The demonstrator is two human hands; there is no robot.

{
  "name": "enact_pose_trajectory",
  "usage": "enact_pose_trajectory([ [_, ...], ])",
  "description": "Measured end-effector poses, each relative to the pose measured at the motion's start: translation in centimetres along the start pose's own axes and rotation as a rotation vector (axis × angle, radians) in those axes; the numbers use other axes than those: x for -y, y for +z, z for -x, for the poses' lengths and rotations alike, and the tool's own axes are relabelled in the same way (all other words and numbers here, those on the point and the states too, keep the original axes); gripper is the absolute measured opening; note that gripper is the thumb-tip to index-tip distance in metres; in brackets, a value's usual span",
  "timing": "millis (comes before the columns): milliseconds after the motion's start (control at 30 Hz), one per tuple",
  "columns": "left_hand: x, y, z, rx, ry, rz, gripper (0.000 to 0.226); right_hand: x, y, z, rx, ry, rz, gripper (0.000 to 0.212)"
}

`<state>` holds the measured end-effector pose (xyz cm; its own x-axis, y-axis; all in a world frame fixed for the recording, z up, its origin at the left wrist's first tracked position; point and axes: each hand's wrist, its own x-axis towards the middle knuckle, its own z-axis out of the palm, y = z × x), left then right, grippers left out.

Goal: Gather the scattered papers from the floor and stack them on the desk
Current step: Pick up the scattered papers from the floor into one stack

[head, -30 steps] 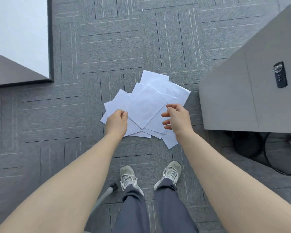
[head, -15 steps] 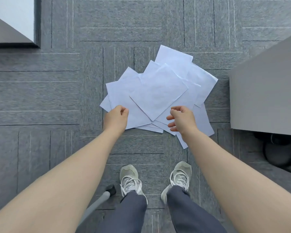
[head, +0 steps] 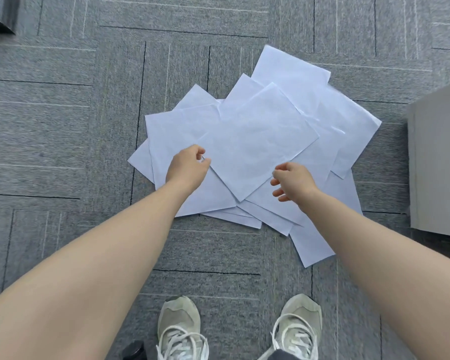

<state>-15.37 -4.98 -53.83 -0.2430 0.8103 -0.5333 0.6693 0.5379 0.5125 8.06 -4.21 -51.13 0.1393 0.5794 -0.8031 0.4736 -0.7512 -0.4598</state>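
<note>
Although the papers (head: 247,141) were seen smaller and farther off half a second ago, they are now spread larger across the view, overlapping in a loose fan on the grey carpet floor (head: 63,126). The left hand (head: 187,168) is seen over the sheet at 9 o'clock of the pile, its fingers curled shut; whether a sheet is pinched cannot be told. The right hand (head: 292,181), at 5 o'clock of the top sheet, is held with fingers loosely spread and nothing gripped. The grey cabinet (head: 437,162) at 3 o'clock is cut off by the frame edge, as is a dark corner at 10 o'clock. Two pale sneakers (head: 178,326) are partly cropped at 6 o'clock, and a dark object beside them cannot be made out.
</note>
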Motion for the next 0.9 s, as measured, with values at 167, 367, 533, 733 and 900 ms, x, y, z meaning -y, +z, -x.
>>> enact_pose_trajectory([
  [167, 0.3, 2.6, -4.9, -0.007, 0.034, -0.118, 0.046, -1.1, 0.7, -4.2, -0.026, 0.043, 0.004, 0.023],
  [367, -0.5, 4.7, -8.4, -0.027, 0.061, -0.191, 0.060, -2.1, 1.3, -7.2, -0.103, 0.083, -0.160, 0.010],
  [533, -1.2, 5.7, -10.0, -0.080, 0.049, -0.268, 0.067, -3.0, 1.8, -8.6, -0.165, 0.115, -0.368, 0.009],
  [733, -1.5, 5.5, -10.7, -0.039, -0.055, -0.306, 0.055, -2.6, 2.4, -8.5, -0.130, 0.184, -0.503, 0.014],
  [900, 0.0, 4.9, -9.4, 0.050, -0.017, -0.084, 0.029, -2.2, 3.2, -8.7, -0.101, 0.110, -0.468, 0.023],
])
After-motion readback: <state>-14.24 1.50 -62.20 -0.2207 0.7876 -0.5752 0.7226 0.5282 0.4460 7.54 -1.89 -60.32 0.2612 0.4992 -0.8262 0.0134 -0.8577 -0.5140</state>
